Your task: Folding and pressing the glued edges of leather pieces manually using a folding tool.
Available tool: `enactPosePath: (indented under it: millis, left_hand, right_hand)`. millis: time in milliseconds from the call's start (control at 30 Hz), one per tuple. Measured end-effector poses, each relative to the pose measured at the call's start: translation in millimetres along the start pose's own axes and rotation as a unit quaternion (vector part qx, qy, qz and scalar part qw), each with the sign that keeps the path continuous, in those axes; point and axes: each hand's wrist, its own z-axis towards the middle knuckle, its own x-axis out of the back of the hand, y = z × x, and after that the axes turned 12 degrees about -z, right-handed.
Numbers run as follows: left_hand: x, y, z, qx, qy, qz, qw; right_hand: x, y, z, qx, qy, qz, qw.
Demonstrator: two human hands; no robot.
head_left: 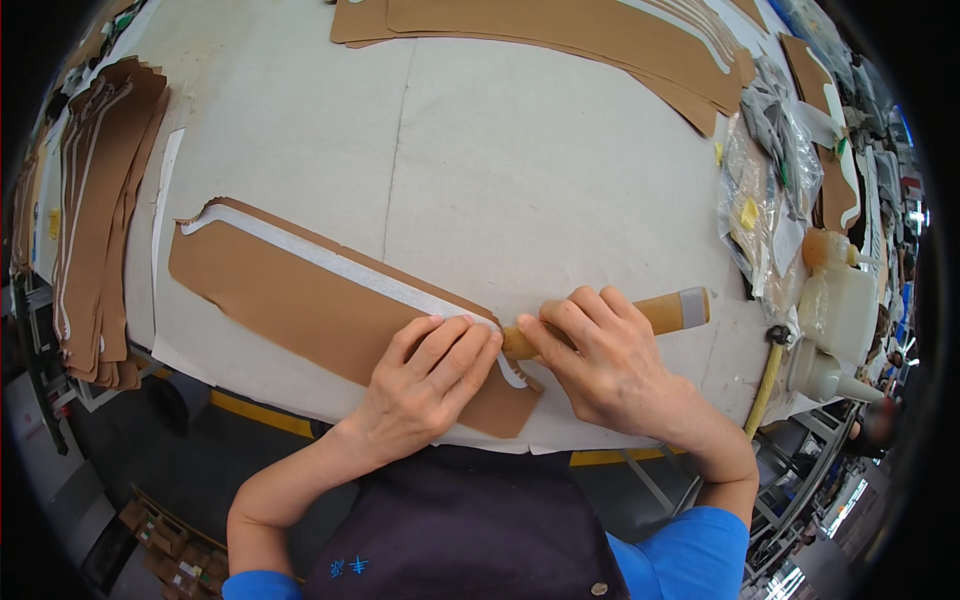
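A long brown leather-like panel [285,285] lies slanted on the table, with a white tape strip [350,268] along its far edge. The strip curves round at the right end, where small cuts notch the brown edge. My left hand [425,375] holds the panel down near that end, its bent fingers pressed together on the tape. Just to the right, my right hand [605,355] is closed round a light wooden stick [660,312] with a grey band at its far end. The stick's near end meets the panel's notched edge, close to my left fingertips.
More brown panels with white strips lie stacked at the far edge [550,25] and in another stack [100,220] on the left. On the right are clear plastic bags [755,200], a whitish plastic bottle [838,310] and a yellow-handled tool [765,390].
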Motion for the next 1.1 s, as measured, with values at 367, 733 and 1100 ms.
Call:
enactPosePath:
  millis: [367,733,1100]
  left_hand:
    - [1.0,0.1,0.9,0.006,0.010,-0.008,1.000]
    - [-0.1,-1.0,1.0,0.005,0.022,-0.020,1.000]
    - [-0.9,-1.1,1.6,0.004,0.031,-0.021,0.999]
  right_hand:
    - [-1.1,13.1,9.9,0.047,-0.001,-0.001,0.999]
    - [3.6,3.8,-1.4,0.019,-0.011,0.013,1.000]
    - [0.7,12.0,6.1,0.036,0.001,0.019,0.999]
